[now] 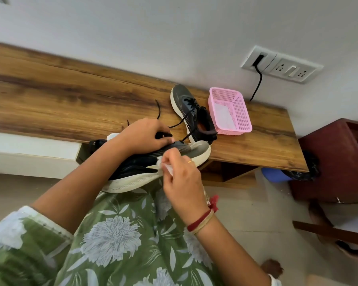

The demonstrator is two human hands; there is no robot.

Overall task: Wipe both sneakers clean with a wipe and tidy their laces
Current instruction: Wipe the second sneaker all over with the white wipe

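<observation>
At centre frame, over a lap in green floral cloth, the right hand (183,180) pinches a crumpled white wipe (163,165) against the side of the near sneaker (136,168), probably to scrub its dark mesh above the thick off-white sole. The left hand (145,134) grips the shoe's top at the laces, steadying it. Beyond, the far sneaker (186,104) lies on the wood-grain bench (70,104), black laces (180,120) trailing loose, touching a pink perforated plastic basket (242,112).

The wipe (165,167) (a white scrap) sits mostly hidden inside the right hand (184,182).
</observation>
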